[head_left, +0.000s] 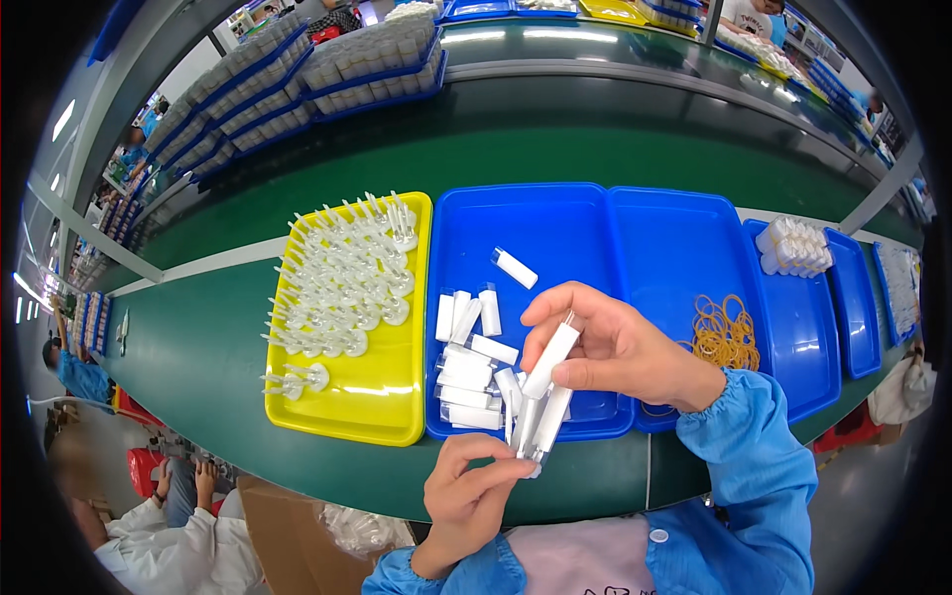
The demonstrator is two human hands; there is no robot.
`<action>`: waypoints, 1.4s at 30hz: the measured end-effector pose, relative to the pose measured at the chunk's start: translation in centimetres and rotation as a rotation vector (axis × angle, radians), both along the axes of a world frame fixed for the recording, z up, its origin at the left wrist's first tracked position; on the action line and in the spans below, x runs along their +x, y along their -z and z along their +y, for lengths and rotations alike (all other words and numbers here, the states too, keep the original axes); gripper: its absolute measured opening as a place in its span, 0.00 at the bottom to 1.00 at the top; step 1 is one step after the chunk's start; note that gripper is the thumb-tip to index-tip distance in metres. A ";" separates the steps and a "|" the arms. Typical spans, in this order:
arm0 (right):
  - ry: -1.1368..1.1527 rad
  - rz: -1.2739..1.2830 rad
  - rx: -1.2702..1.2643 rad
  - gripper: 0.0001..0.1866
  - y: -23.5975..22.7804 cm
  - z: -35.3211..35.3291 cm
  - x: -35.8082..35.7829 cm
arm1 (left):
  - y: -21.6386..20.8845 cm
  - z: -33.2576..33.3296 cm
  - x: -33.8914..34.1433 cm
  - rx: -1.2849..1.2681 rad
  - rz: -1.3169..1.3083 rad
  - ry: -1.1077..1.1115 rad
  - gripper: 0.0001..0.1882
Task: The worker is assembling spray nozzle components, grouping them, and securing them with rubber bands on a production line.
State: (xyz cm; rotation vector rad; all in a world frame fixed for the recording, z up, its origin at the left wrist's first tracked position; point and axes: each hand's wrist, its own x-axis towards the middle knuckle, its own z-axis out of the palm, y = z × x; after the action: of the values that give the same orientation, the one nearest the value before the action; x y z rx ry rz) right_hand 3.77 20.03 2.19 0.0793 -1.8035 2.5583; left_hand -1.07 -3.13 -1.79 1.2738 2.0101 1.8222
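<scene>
Found pronged parts (342,288) in yellow tray (382,400), loose white tubes (466,373) in blue tray (550,220). Observed left hand (468,496) pinched on lower ends of held tubes (551,363), over blue tray's near edge; right hand (623,349) curled, gripping upper portion. Noted rubber bands (710,343) farther right.

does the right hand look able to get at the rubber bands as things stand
Probably yes, once the right hand is free of the white tube it holds: the rubber bands lie mostly uncovered in a blue tray close beside it.
</scene>
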 end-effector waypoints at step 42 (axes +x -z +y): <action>-0.140 -0.051 0.623 0.08 -1.9 4.0 2.1 | -1.7 0.2 -0.2 -0.215 0.150 0.205 0.18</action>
State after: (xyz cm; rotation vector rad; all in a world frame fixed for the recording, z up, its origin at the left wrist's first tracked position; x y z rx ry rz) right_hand 5.85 24.03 4.11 0.1479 -2.6230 1.9785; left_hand -1.30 -2.96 -0.10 1.5228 1.9976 1.4174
